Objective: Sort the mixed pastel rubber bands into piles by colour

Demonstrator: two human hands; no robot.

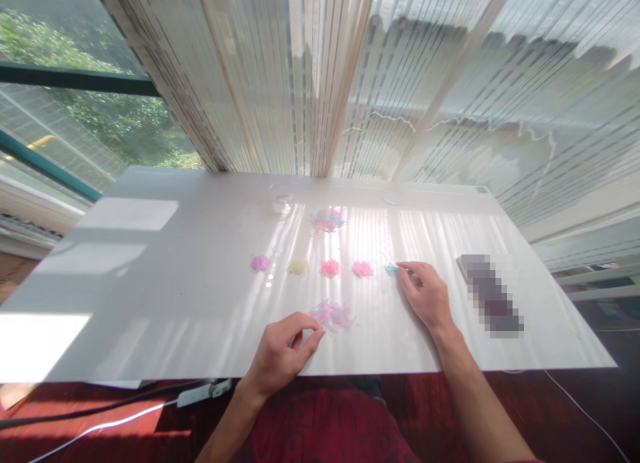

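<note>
Small piles of thin, coloured pieces, which look like little rubber bands, lie on the white table. A row across the middle has a purple pile [261, 263], a yellow pile [299, 267], a red pile [330, 268], a pink pile [363, 269] and a small light-blue pile [390, 269]. My right hand [425, 293] has its fingertips closed together at the right edge of the light-blue pile. Close to me, my left hand [287, 350] pinches thumb and forefinger beside a mixed-colour pile [334, 315]. Whatever either pinch holds is too small to make out.
Behind the row sits another mixed pile [328, 220]. A clear round container [282, 200] and a clear disc [391, 198] stand near the far edge of the white table [165, 276]. A blurred-out dark oblong object [493, 296] lies at right. Striped curtains [300, 83] hang behind.
</note>
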